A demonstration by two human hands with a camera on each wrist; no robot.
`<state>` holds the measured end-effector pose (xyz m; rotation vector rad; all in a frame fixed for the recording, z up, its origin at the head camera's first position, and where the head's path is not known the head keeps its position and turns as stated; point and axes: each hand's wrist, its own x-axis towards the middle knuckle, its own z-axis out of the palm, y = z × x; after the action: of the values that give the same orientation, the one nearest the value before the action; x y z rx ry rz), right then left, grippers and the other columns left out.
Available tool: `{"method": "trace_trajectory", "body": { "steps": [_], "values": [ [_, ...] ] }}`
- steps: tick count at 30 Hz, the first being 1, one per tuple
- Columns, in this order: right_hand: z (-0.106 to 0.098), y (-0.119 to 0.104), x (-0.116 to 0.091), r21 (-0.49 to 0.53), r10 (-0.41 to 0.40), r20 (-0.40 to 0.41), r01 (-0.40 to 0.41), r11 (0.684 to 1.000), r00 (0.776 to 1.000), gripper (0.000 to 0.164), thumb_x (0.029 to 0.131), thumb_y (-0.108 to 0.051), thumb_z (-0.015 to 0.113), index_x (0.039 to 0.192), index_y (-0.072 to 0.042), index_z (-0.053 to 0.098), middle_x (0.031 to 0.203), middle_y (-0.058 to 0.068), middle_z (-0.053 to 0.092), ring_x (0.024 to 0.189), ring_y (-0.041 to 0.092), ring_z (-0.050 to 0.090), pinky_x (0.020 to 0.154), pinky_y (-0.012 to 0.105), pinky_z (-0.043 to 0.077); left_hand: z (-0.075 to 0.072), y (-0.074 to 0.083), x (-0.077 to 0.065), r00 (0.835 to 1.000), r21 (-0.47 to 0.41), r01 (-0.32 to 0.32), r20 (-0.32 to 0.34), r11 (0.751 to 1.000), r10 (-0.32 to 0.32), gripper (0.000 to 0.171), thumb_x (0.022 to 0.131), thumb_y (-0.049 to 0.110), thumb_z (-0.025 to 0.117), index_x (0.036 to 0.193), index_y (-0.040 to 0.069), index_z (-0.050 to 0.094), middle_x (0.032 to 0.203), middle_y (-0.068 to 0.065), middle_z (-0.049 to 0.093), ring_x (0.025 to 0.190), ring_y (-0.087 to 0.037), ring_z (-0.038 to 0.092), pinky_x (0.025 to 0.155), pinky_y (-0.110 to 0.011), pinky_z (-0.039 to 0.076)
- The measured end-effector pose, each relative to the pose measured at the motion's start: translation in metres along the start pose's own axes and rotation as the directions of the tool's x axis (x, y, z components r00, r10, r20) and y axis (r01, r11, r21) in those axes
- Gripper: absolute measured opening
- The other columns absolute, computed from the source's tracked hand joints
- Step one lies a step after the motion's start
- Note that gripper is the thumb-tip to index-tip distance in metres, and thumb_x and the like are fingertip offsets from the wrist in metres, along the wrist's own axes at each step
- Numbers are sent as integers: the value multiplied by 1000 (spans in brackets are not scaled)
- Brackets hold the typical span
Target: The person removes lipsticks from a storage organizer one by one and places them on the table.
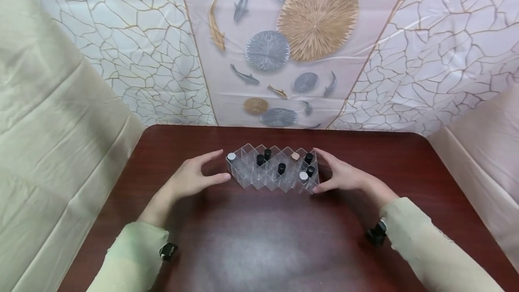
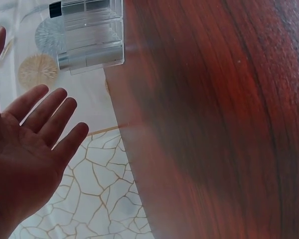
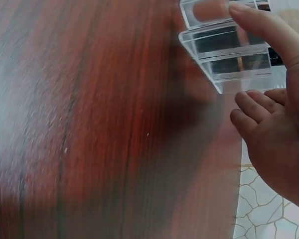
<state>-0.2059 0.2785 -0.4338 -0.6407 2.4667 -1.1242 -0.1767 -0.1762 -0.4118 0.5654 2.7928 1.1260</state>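
A clear plastic organizer point(image 1: 252, 181) with diamond-shaped compartments stands on the table. Several small tubes with black caps point(image 1: 281, 168) are in it, plus a white-capped tube point(image 1: 231, 157) at its left end, another white-capped tube point(image 1: 303, 176) at the right and a pinkish-capped tube point(image 1: 295, 156). Just off the left end, my left hand point(image 1: 191, 177) is spread with thumb and fingers apart, holding nothing. My right hand point(image 1: 343, 175) spans the right end, index finger by the back corner and thumb at the front corner. In the right wrist view its thumb point(image 3: 261, 22) overlaps the organizer, with the other fingers extended beside it.
The dark red-brown wooden table point(image 1: 259, 238) stretches in front of the organizer. Behind it hangs a patterned cloth point(image 1: 162, 57) with fish and round leaf shapes. Pale cloth point(image 1: 48, 148) borders the left side, and similar cloth point(image 1: 482, 148) the right.
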Motion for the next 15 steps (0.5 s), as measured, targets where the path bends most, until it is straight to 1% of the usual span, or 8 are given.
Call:
{"method": "trace_trajectory", "body": {
  "steps": [7,10,15],
  "values": [
    [4,-1,2,92,-26,10,25,995,1000,122,82,-8,93,166,11,7,166,36,32,156,51,29,124,67,25,0,-3,-1,1000,-1,6,-17,1000,-6,80,91,50,83,157,15,56,158,-6,57,148,-31,50,121,-55,41],
    [6,0,1,95,-36,2,35,995,999,121,82,-8,93,165,11,6,166,37,32,156,51,29,124,67,25,1,-3,0,1000,0,2,-17,1000,-2,80,91,51,83,157,15,56,158,-5,57,148,-31,50,121,-54,41],
    [6,1,-3,70,-11,-10,12,997,1000,122,83,-11,92,167,7,6,168,33,31,158,47,27,125,59,25,4,-1,2,1000,-6,-7,-16,1000,7,81,90,51,83,157,15,56,158,-5,57,149,-30,50,121,-54,41]
  ]
}}
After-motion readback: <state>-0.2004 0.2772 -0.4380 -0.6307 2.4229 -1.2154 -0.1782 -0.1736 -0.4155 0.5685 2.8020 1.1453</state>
